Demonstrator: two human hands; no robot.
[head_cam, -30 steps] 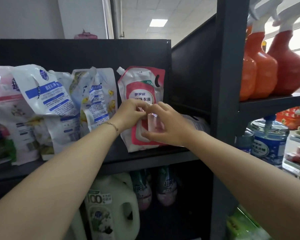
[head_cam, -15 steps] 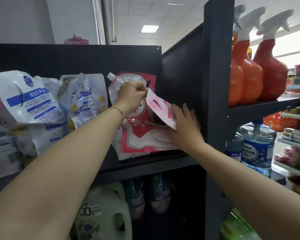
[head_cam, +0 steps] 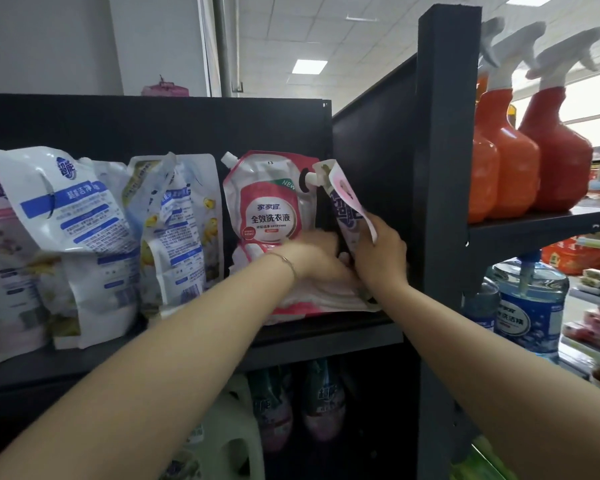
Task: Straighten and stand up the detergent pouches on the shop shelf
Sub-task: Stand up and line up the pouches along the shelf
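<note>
Up front stands a black metal shelf unit [head_cam: 447,202], flat-panelled and square-edged, with one board [head_cam: 326,332] at chest height carrying the detergent pouches. At least three crumpled white pouches [head_cam: 66,237] with blue labels lean and sag at the left of the board, their glossy film creased. One red pouch [head_cam: 271,209] stands upright to their right against the back panel, with a white spout at its top corner and a round label on its front. Pink and white film lies flat under the hands; I cannot tell whether it is a separate pouch.

Three orange spray bottles [head_cam: 561,157] of smooth plastic, bulbous with white trigger heads, stand in a row on the neighbouring shelf to the right. One blue water jug [head_cam: 530,306] sits below them. One white plastic jug [head_cam: 229,445] with a handle stands on the lower shelf.

The right hand [head_cam: 378,254] grips a purple-lettered pouch [head_cam: 347,209] by its lower part, fingers curled round it; this pouch stands nearly upright, edge-on, between the red pouch and the side panel. The left hand [head_cam: 312,258] rests low against the two pouches, fingers hidden, so its grip cannot be told. One thin bracelet [head_cam: 288,263] circles the left wrist.
</note>
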